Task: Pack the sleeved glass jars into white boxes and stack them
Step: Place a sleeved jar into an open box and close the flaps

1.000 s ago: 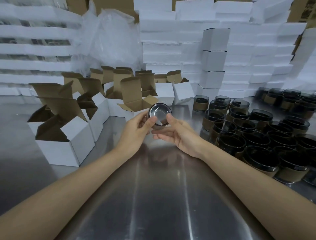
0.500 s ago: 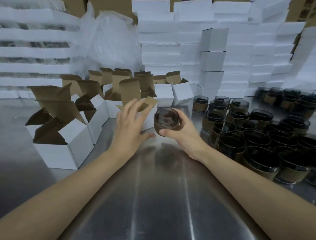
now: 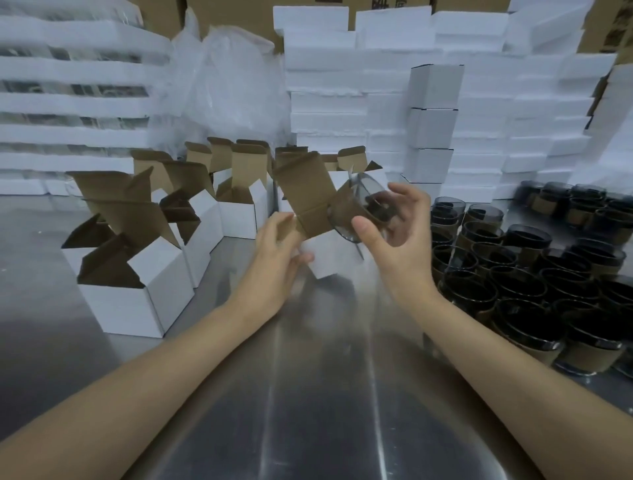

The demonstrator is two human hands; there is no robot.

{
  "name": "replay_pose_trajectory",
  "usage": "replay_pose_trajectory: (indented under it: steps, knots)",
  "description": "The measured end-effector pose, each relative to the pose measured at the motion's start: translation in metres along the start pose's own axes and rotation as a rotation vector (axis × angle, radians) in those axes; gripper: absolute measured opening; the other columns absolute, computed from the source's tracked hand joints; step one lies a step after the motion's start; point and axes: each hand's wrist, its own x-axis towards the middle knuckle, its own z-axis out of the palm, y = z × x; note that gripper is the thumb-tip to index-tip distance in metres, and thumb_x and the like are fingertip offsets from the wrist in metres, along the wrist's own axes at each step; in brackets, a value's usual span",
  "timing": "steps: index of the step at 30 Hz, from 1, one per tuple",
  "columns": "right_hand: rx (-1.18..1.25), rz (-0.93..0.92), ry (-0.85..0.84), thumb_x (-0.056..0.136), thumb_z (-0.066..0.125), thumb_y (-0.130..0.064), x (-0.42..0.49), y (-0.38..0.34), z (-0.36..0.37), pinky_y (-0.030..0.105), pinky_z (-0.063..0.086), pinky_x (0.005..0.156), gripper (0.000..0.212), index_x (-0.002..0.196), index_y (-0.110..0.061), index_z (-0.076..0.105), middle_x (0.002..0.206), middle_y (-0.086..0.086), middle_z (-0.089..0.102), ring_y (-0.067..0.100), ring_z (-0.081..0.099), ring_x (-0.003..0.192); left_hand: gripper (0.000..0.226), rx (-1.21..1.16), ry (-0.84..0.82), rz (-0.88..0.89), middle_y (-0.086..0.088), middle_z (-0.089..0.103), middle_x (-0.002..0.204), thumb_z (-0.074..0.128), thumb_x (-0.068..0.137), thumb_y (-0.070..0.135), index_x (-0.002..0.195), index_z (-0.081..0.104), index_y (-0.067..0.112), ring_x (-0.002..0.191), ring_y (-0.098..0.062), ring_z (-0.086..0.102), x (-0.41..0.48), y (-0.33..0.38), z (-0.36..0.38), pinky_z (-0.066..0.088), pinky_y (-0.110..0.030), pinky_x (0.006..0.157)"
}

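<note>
1. We see the jar (image 3: 358, 209): smoky clear glass with a brown card sleeve round its middle, tipped sideways in the air, at 3 o'clock of the open flap of the white box (image 3: 330, 255).
2. Our right hand (image 3: 394, 240) grips it, thumb and curled fingers round the sleeve.
3. Our left hand (image 3: 275, 251) pinches the box edge between thumb and fingers.
4. Half a second earlier the jar was nearly upright, and the left fingers were spread, short of the box.

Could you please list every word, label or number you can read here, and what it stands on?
No text can be read.
Dark print on the brown carton at the top edge: cut off and blurred.
Dark marks on the top-right carton: blurred.
No print shows on the white boxes or jar sleeves.
</note>
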Motion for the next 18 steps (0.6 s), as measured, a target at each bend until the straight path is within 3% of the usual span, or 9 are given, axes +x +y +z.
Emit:
replay_pose_trajectory:
  steps: [1, 3, 5, 7, 10, 14, 18]
  knots:
    - [-0.050, -0.081, 0.020, 0.073, 0.078, -0.027, 0.000, -0.002, -0.001, 0.053, 0.047, 0.097, 0.055, 0.116, -0.024, 0.044, 0.119, 0.013, 0.054, 0.028, 0.059, 0.109, 0.029, 0.007, -0.005, 0.039, -0.009, 0.022, 0.152, 0.054, 0.096, 0.009, 0.125, 0.054, 0.011, 0.140, -0.003, 0.022, -0.001, 0.003, 0.001, 0.024, -0.015, 0.112]
    - [-0.147, -0.245, 0.051, 0.075, 0.078, -0.022, 0.001, -0.005, -0.004, 0.057, 0.045, 0.096, 0.054, 0.115, -0.018, 0.042, 0.123, 0.018, 0.052, 0.032, 0.056, 0.114, 0.020, 0.008, -0.042, 0.059, -0.003, 0.015, 0.154, 0.052, 0.097, 0.015, 0.115, 0.058, 0.010, 0.144, -0.014, 0.014, -0.003, 0.007, 0.000, 0.034, -0.037, 0.112]
    - [-0.222, -0.314, 0.055, 0.077, 0.076, -0.026, 0.002, -0.007, -0.005, 0.055, 0.043, 0.099, 0.050, 0.115, -0.019, 0.043, 0.125, 0.011, 0.052, 0.028, 0.053, 0.120, 0.016, -0.011, -0.064, 0.077, 0.002, 0.010, 0.154, 0.051, 0.096, 0.018, 0.108, 0.059, 0.010, 0.135, 0.000, 0.014, -0.005, 0.010, -0.004, 0.042, -0.039, 0.102]
    - [-0.358, -0.259, 0.044, 0.076, 0.075, -0.039, 0.003, -0.007, -0.003, 0.050, 0.043, 0.099, 0.046, 0.111, -0.025, 0.049, 0.122, -0.004, 0.054, 0.019, 0.053, 0.118, 0.015, -0.007, -0.073, 0.117, 0.004, 0.008, 0.154, 0.051, 0.096, 0.022, 0.106, 0.060, 0.014, 0.126, 0.000, 0.024, -0.007, 0.012, -0.006, 0.044, -0.036, 0.096]
    - [-0.555, -0.126, -0.016, 0.071, 0.078, -0.046, -0.001, 0.002, -0.002, 0.044, 0.042, 0.098, 0.045, 0.100, -0.019, 0.059, 0.109, -0.013, 0.057, 0.006, 0.051, 0.106, 0.015, -0.046, -0.095, 0.152, 0.002, 0.012, 0.153, 0.052, 0.096, 0.022, 0.106, 0.058, 0.014, 0.112, -0.014, 0.045, -0.008, 0.015, -0.007, 0.048, -0.041, 0.092]
    - [-0.623, 0.093, -0.110, 0.071, 0.070, -0.055, -0.001, 0.016, -0.002, 0.035, 0.046, 0.093, 0.041, 0.100, -0.028, 0.059, 0.100, -0.017, 0.057, 0.006, 0.051, 0.101, 0.009, -0.052, -0.117, 0.184, -0.003, 0.012, 0.155, 0.052, 0.096, 0.023, 0.102, 0.054, 0.016, 0.114, -0.022, 0.044, -0.009, 0.013, -0.005, 0.046, -0.039, 0.094]
    - [-0.637, 0.144, -0.215, 0.078, 0.063, -0.056, 0.002, 0.026, -0.003, 0.030, 0.050, 0.084, 0.037, 0.099, -0.026, 0.061, 0.097, -0.011, 0.060, 0.007, 0.053, 0.096, 0.017, -0.048, -0.103, 0.140, 0.001, 0.013, 0.153, 0.050, 0.097, 0.030, 0.107, 0.052, 0.016, 0.123, -0.022, 0.043, -0.009, 0.010, -0.003, 0.046, -0.040, 0.096]
